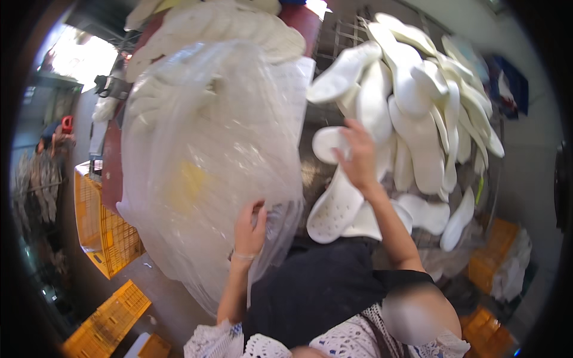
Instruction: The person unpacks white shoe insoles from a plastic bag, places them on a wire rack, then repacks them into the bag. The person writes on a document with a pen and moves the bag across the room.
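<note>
My left hand [249,230] rests at the near right edge of a large clear plastic bag [209,238], its fingers apart. The bag spreads over the table, and pale insoles show dimly through its film. To the right, a big loose heap of white foam insoles [418,143] lies on a wire rack. At the heap's left side my right hand [359,155] has thumb and fingers around the edge of one white insole [325,145]; the hand covers part of it. Just below lies an insole dotted with small holes [335,209].
More pale insoles [233,30] lie in overlapping rows on the far part of the dark red table [300,24]. A printed sheet [301,89] sits beside the bag. Yellow crates [107,224] stand on the floor at left, and others [492,250] at right.
</note>
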Available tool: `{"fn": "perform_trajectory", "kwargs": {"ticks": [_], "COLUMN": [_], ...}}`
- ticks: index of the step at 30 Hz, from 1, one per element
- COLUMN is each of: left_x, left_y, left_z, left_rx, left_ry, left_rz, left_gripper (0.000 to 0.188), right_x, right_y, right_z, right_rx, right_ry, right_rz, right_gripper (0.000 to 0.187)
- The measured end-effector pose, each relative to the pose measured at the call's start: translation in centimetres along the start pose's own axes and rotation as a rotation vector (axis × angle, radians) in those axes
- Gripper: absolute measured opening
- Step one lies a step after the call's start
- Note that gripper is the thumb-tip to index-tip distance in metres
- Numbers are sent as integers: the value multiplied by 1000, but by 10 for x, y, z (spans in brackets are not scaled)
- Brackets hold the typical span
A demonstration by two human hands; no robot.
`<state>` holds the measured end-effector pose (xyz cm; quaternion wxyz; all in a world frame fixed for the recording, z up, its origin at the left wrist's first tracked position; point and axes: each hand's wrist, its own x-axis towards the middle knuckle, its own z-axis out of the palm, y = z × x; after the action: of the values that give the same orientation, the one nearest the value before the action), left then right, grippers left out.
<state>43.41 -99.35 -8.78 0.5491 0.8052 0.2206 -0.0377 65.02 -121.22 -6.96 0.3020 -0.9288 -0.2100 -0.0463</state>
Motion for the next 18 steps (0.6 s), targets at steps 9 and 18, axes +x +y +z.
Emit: {"fn": "perform_trajectory", "kwargs": {"ticks": [9,18], "left_x": [85,85], "left_y": [58,106], "left_z": [166,96], "left_rx": [114,-52], "left_ry": [-547,-1069], "left_rz": [-8,-310], "left_gripper": [41,50], "right_x": [-203,-212], "right_y": [77,155], "right_z": [-52,-110], "right_rx": [-182,-323], "right_ry": [76,114], "right_rz": [315,617], "right_gripper": [69,59]}}
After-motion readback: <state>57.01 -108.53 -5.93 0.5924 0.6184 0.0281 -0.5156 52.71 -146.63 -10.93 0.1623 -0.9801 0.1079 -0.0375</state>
